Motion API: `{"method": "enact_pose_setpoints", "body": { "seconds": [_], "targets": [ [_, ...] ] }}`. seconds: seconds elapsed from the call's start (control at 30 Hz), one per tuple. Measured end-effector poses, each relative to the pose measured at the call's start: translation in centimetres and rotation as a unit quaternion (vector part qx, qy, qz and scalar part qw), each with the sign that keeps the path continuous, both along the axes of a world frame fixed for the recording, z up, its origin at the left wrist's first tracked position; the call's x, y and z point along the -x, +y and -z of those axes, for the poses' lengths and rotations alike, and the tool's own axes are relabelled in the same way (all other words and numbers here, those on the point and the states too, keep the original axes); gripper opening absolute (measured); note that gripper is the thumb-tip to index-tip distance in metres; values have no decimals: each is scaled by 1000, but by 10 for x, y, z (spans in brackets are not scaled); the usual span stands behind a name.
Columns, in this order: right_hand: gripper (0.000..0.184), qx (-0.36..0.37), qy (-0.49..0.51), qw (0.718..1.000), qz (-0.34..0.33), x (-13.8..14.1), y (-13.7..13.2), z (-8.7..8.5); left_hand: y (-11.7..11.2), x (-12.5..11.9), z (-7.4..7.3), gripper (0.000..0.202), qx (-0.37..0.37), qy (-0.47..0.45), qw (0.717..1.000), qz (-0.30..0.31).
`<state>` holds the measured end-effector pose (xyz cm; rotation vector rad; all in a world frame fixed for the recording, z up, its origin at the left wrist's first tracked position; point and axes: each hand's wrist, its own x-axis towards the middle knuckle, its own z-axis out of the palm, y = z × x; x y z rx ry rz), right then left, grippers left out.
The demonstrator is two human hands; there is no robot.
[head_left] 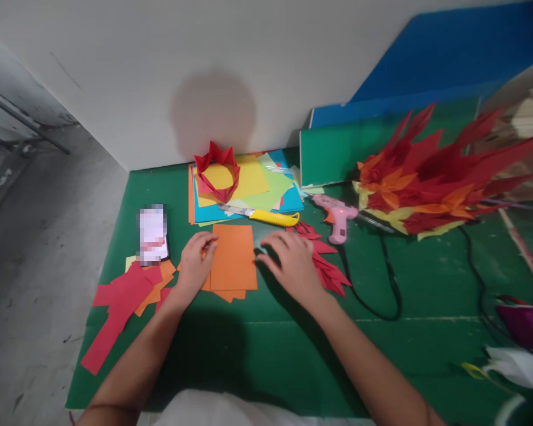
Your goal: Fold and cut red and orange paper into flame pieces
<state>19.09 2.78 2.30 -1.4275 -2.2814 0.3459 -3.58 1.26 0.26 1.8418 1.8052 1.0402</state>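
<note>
An orange paper sheet [234, 256] lies on the green mat [257, 349] in front of me, on top of more orange pieces. My left hand [195, 263] rests on the sheet's left edge with its fingers curled over the top left corner. My right hand [291, 260] lies flat with fingers spread just right of the sheet, fingertips at its right edge. Under and beside that hand sits a pile of folded red paper points [331, 272].
A yellow-handled cutter [266, 216] lies above the sheet, before a stack of coloured paper [253, 186] with a red paper crown [217, 170]. A phone [153, 234], red strips [115, 307], a pink glue gun [337, 216] with black cable, and a red-orange paper flower [426, 177] surround it.
</note>
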Motion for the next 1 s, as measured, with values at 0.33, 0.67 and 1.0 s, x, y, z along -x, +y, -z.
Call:
{"method": "enact_pose_setpoints", "body": {
  "seconds": [0.33,0.67,1.0],
  "targets": [
    [38,-63,-93,994,5,8,59,21,-24,22,-18,21,-69,114,987,85],
    [46,-44,-79,996,-21,-5,45,-3,-25,33,-21,11,31,45,995,86],
    [40,49,124,991,-19,-45,14,-29,-23,40,-47,23,137,-99,984,65]
  ]
}}
